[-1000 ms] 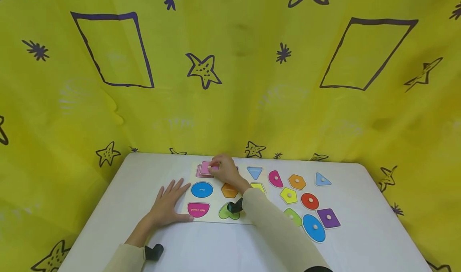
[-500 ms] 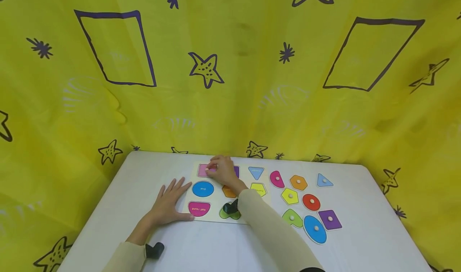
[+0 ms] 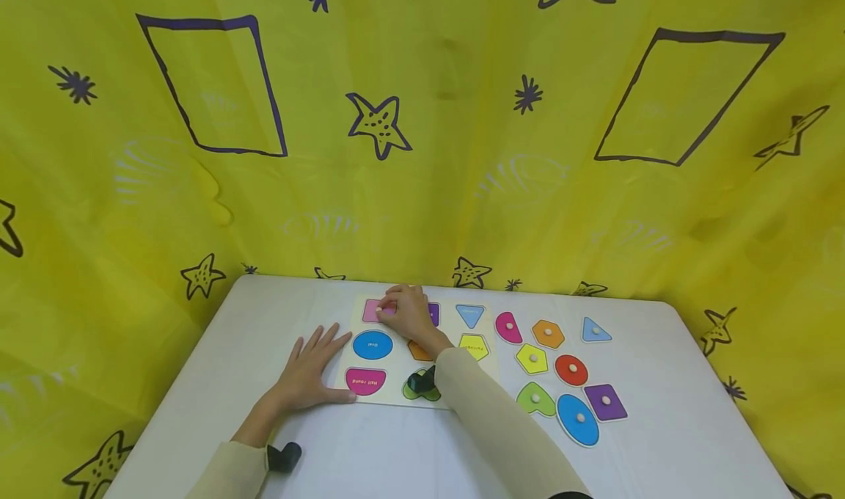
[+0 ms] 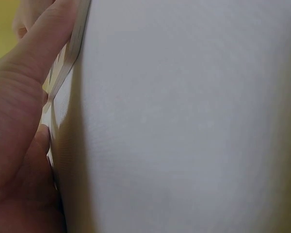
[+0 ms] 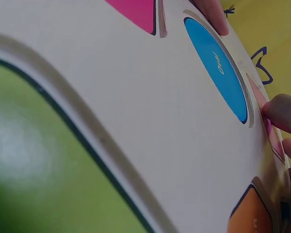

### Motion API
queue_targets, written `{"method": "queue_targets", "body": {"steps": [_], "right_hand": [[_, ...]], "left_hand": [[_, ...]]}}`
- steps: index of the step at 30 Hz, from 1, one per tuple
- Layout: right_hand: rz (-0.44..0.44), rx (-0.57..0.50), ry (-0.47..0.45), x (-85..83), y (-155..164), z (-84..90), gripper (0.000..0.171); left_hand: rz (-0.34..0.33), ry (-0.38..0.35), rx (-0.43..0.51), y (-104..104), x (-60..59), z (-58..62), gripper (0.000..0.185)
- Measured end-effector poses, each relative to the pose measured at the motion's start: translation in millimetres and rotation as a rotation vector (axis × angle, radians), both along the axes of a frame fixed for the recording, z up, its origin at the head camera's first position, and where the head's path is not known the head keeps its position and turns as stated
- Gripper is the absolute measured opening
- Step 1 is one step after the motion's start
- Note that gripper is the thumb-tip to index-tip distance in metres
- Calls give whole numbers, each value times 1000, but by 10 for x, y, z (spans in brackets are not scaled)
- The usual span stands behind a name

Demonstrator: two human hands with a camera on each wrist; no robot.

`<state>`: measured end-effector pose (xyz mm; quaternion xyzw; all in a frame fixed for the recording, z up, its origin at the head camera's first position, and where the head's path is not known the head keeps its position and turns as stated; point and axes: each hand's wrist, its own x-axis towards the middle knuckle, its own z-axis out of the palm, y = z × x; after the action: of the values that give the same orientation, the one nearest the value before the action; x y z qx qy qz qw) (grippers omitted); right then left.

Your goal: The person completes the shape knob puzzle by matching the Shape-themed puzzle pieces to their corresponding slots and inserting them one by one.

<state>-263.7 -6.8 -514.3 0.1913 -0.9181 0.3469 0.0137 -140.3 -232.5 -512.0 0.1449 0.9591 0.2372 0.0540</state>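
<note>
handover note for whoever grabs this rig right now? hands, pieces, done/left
Left hand: flat and open on the table, fingertips against the left edge of the puzzle board, steadying it.
Right hand: on the pink square piece at the board's top-left recess; fingers rest on it, and it looks level with the board.
Done: only the pink square looks placed.
Left: eight knobbed pieces lie loose to the right of the board: pink half round, orange hexagon, blue triangle, yellow pentagon, red circle, green heart, blue oval, purple piece.
</note>
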Motion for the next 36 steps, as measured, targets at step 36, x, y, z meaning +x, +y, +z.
{"method": "queue_targets", "body": {"steps": [36], "right_hand": [[128, 31, 148, 534, 1833, 586, 55]], "left_hand": [[-3, -10, 24, 18, 4, -2, 113]]}}
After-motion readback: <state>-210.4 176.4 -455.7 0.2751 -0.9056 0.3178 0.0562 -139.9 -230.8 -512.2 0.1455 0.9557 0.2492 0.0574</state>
